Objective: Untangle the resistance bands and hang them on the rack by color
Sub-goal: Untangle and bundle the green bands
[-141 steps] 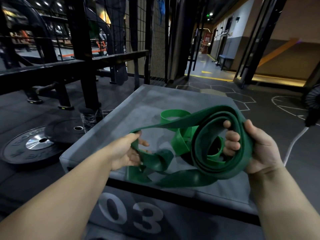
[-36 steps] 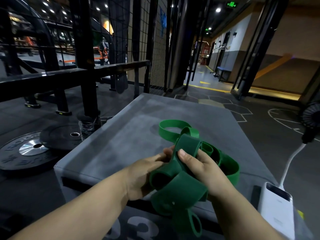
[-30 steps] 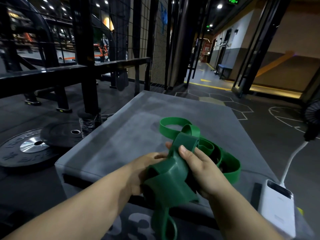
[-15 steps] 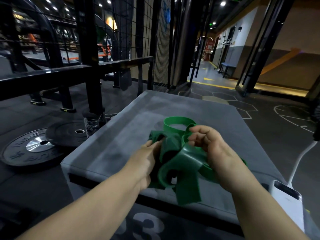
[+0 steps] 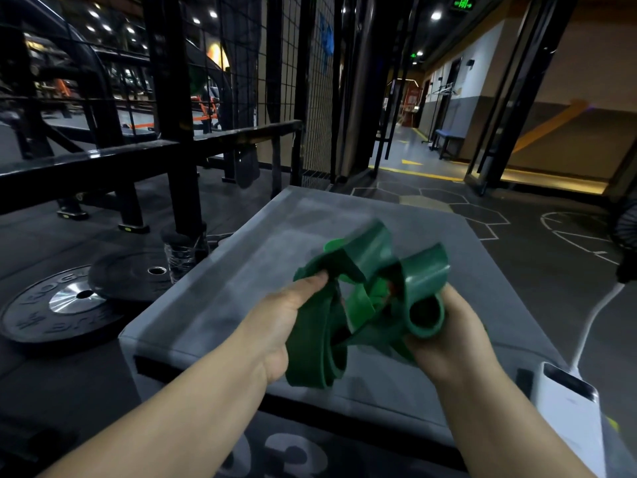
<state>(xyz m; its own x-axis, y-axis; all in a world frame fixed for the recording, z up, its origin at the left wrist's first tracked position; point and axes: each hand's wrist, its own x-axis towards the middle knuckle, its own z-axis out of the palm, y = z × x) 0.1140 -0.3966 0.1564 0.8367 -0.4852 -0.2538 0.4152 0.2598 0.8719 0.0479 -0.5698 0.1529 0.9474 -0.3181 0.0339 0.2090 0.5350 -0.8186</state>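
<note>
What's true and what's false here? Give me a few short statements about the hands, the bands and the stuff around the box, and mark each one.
1. The left hand and the right hand both grip the tangled green resistance bands. True.
2. The bands lie untouched on the grey box. False: both hands hold them.
3. Weight plates lie on the floor left of the box. True.
4. The white power bank is left of the left hand. False: it lies far right, beside the right forearm.

One wide-angle head view, forward and down, close over left hand (image 5: 282,317), right hand (image 5: 455,343), grey box (image 5: 238,288).
</note>
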